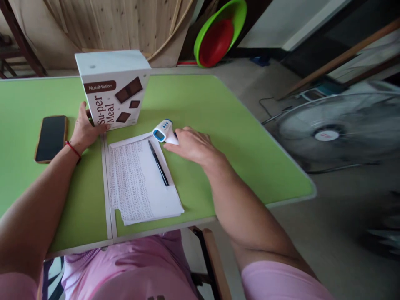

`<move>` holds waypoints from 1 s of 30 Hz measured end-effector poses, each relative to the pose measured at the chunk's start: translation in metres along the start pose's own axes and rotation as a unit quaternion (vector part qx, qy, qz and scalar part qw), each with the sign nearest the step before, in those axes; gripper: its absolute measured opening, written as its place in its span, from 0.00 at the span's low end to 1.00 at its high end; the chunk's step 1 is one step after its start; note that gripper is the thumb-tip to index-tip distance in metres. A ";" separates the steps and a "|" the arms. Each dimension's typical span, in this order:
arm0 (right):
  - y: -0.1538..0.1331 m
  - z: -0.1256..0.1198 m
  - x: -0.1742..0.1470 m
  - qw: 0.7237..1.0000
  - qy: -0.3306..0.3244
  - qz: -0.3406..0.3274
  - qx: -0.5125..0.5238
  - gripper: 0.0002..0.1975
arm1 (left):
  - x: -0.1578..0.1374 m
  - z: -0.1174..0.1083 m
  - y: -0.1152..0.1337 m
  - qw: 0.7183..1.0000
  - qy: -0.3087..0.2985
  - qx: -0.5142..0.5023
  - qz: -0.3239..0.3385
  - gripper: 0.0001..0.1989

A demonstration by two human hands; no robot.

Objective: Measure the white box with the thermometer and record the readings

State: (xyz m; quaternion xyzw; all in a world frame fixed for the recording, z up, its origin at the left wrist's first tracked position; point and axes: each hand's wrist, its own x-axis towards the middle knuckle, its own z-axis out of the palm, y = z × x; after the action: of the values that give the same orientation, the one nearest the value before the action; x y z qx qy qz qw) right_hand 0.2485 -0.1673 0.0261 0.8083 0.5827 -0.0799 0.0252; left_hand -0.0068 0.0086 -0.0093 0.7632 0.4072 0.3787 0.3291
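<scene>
My left hand grips the lower left corner of a white box printed "NutriMotion Su-per Meal", which stands upright on the green table. In my right hand is a white and blue infrared thermometer, held by its handle, its small screen facing me. Some of the handle is hidden by my fingers. Between my arms lie sheets of paper covered in rows of handwriting, with a black pen resting on them. Left of my left hand is a smartphone with a dark screen and a brown case.
The green table has a seam running under the papers and a rounded right corner. A large floor fan stands to the right. Beyond the table are green and red basins and a round wooden panel.
</scene>
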 end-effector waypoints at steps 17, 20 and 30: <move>-0.036 0.013 -0.021 0.677 0.018 -0.175 0.715 0.12 | -0.027 0.003 0.037 0.998 -0.046 -0.039 -0.030 0.30; -0.050 0.024 -0.025 0.669 -0.025 -0.162 0.725 0.12 | -0.031 0.005 0.040 0.997 -0.053 -0.020 -0.043 0.30; -0.066 0.031 -0.026 0.638 -0.059 -0.110 0.760 0.17 | -0.034 0.009 0.040 0.998 -0.058 0.010 -0.032 0.30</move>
State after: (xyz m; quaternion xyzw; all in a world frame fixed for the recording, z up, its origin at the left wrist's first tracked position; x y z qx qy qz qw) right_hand 0.1752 -0.1747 0.0032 0.4661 0.3990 -0.5442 -0.5722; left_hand 0.0027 -0.0404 0.0086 0.7738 0.4155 0.3184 0.3565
